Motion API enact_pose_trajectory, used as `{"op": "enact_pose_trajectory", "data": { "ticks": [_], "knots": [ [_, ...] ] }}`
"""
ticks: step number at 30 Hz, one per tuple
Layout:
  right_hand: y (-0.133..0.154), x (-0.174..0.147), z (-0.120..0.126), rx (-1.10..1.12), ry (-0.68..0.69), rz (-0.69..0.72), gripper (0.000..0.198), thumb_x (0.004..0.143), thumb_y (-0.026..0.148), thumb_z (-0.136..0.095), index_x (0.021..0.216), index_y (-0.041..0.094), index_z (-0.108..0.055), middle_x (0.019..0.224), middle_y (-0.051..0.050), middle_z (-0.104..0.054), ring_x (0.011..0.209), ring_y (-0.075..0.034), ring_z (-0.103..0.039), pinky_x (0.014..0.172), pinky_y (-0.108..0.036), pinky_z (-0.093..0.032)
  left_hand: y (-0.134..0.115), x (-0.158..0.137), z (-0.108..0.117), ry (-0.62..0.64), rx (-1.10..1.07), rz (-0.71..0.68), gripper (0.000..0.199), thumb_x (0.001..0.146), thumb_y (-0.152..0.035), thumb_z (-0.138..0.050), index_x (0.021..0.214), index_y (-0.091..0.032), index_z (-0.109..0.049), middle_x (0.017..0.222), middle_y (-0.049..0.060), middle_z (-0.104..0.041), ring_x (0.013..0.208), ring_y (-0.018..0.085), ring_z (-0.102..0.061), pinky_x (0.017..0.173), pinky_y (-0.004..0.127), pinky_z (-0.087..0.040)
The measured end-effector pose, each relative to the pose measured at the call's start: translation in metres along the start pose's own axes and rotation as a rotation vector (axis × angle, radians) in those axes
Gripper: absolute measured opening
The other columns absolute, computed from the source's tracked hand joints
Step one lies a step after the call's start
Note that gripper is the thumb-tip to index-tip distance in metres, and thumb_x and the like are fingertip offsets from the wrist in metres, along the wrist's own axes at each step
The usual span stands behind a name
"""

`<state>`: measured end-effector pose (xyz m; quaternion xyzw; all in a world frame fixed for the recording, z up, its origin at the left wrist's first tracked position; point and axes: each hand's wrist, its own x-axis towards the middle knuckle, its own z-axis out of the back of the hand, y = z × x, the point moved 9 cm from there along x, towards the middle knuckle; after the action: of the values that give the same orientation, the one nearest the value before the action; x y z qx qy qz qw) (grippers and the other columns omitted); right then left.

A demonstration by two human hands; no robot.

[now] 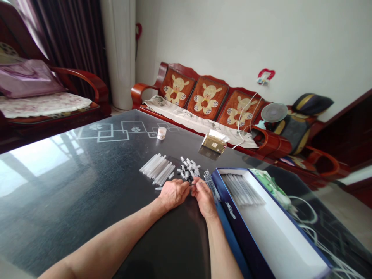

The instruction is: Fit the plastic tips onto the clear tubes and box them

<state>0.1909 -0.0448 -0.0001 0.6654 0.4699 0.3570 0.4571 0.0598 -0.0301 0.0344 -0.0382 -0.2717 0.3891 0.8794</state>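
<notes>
My left hand (174, 193) and my right hand (204, 197) meet fingertip to fingertip just above the dark table. A thin pen refill (207, 181) sticks out from the closed fingers of my right hand. Whatever my left fingers pinch is hidden behind them. Beyond my left hand lies a row of translucent white pen barrels (155, 167). A heap of small white and black pen caps (188, 167) sits right behind my fingertips. More thin refills (209, 178) lie in a bunch between my right hand and the blue box.
An open blue box (279, 240) with a white inside stands at right, several finished-looking pens (241, 189) at its far end. Beside it are a green packet (270, 184) and white cables (316, 240). Farther back stand a small white tub (161, 133) and a tissue pack (214, 143).
</notes>
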Motion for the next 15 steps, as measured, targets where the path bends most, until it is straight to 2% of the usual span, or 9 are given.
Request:
{"op": "enact_pose_trajectory", "data": {
  "ticks": [2,5,9,12,15],
  "knots": [
    [0.002,0.003,0.007,0.120,-0.056,-0.004,0.027,0.072,0.037,-0.072,0.094,0.021,-0.066,0.083,0.000,-0.068,0.065,-0.012,-0.061,0.052,-0.022,-0.047,0.003,0.001,-0.002,0.025,0.017,0.038,0.033,0.096,-0.037,-0.037,0.084,-0.020,-0.063,0.071,0.004,-0.062,0.066,0.017,-0.060,0.057,0.024,-0.043],
    [0.004,0.007,0.028,0.218,-0.222,0.025,0.025,0.069,0.034,-0.074,0.087,0.021,-0.064,0.080,0.000,-0.069,0.063,-0.010,-0.062,0.053,-0.021,-0.049,0.002,0.001,-0.003,0.050,0.028,0.047,0.033,0.096,-0.038,-0.037,0.088,-0.020,-0.064,0.072,0.004,-0.062,0.067,0.018,-0.060,0.057,0.025,-0.043],
    [-0.003,0.006,0.038,0.197,-0.309,0.023,0.030,0.065,0.032,-0.078,0.087,0.021,-0.062,0.080,0.000,-0.071,0.064,-0.010,-0.063,0.056,-0.021,-0.051,-0.006,0.000,0.002,-0.017,0.025,-0.031,0.029,0.093,-0.030,-0.041,0.113,-0.019,-0.059,0.083,0.006,-0.063,0.075,0.021,-0.060,0.063,0.029,-0.048],
    [-0.001,0.003,0.032,-0.002,-0.297,0.066,0.027,0.070,0.039,-0.075,0.086,0.020,-0.065,0.083,-0.002,-0.071,0.067,-0.013,-0.064,0.057,-0.023,-0.051,-0.006,-0.002,0.003,-0.076,0.017,-0.056,0.039,0.090,-0.020,-0.040,0.127,-0.013,-0.050,0.089,0.009,-0.063,0.080,0.021,-0.059,0.069,0.031,-0.050],
    [0.011,0.001,0.012,-0.380,-0.165,0.184,0.024,0.079,0.041,-0.065,0.092,0.021,-0.071,0.090,-0.005,-0.071,0.076,-0.017,-0.064,0.062,-0.027,-0.052,0.002,-0.002,0.003,-0.132,0.013,-0.017,0.042,0.089,-0.017,-0.039,0.130,-0.013,-0.045,0.088,0.008,-0.063,0.081,0.021,-0.059,0.072,0.032,-0.051]
  ]
}}
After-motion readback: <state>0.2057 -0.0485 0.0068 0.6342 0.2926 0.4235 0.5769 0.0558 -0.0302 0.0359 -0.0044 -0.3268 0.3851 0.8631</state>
